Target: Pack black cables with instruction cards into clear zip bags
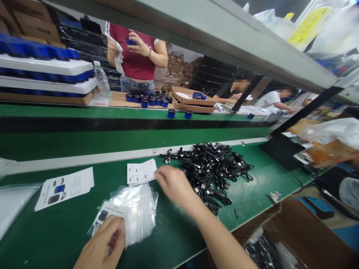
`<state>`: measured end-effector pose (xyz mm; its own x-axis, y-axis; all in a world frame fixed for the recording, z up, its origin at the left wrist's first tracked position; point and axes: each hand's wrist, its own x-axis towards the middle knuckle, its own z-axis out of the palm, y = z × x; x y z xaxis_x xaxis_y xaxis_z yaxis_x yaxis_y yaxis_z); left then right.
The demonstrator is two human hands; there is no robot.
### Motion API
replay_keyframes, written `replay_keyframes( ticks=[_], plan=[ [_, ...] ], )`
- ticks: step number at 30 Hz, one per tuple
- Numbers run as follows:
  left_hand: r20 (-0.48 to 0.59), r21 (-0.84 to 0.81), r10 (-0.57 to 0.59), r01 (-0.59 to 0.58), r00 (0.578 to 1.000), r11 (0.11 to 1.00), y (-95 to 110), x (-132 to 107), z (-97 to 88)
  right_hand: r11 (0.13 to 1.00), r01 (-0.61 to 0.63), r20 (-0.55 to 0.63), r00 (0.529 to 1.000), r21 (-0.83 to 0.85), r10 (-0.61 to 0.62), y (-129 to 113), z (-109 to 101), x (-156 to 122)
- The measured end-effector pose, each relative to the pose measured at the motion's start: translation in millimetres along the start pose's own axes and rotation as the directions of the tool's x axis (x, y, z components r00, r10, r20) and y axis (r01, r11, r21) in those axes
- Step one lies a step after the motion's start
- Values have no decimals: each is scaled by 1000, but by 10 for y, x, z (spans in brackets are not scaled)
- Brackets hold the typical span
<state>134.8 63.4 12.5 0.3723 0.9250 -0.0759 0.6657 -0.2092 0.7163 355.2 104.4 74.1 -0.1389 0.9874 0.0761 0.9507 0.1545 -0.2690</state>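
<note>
My left hand (pixel 105 243) is low in the view, its fingers curled and closed on the lower edge of a printed leaflet (pixel 108 213). That leaflet lies at the left of a fanned pile of clear plastic bags (pixel 140 215); whether it is inside a bag I cannot tell. My right hand (pixel 175 186) is at the right edge of a small stack of white folded leaflets (pixel 140 172), its fingertips bent down and blurred. Right of it lies a heap of black coiled cables (pixel 215 168). More printed leaflets (pixel 68 186) lie at the left.
A green worktop (pixel 64 239) spans the view, with a white strip (pixel 112 155) behind. On the far bench are blue round containers (pixel 153 101), a cardboard tray (pixel 193 99) and a water bottle (pixel 102 80). A co-worker (pixel 137 56) holds a blue container there. An open carton (pixel 305 231) stands lower right.
</note>
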Motion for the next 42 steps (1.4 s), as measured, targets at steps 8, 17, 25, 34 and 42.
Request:
replay_keyframes(
  ticks=[8,17,25,34,42],
  plan=[
    [115,60,-73,67,991,996,31,47,12,953,60,108,994,-297,-28,715,-75,799],
    [-30,-18,-113,113,993,993,156,-2,-16,989,-27,34,999,-148,33,621,-78,365],
    [-7,18,-172,172,985,985,141,-9,-32,926,-214,-21,972,311,232,473,-117,86],
    [87,-223,-281,293,956,930,132,-7,-62,469,-273,140,944,840,298,278,-59,-197],
    [61,-519,-375,350,925,780,50,-7,-89,-289,-370,438,872,883,218,-777,780,-645]
  ],
)
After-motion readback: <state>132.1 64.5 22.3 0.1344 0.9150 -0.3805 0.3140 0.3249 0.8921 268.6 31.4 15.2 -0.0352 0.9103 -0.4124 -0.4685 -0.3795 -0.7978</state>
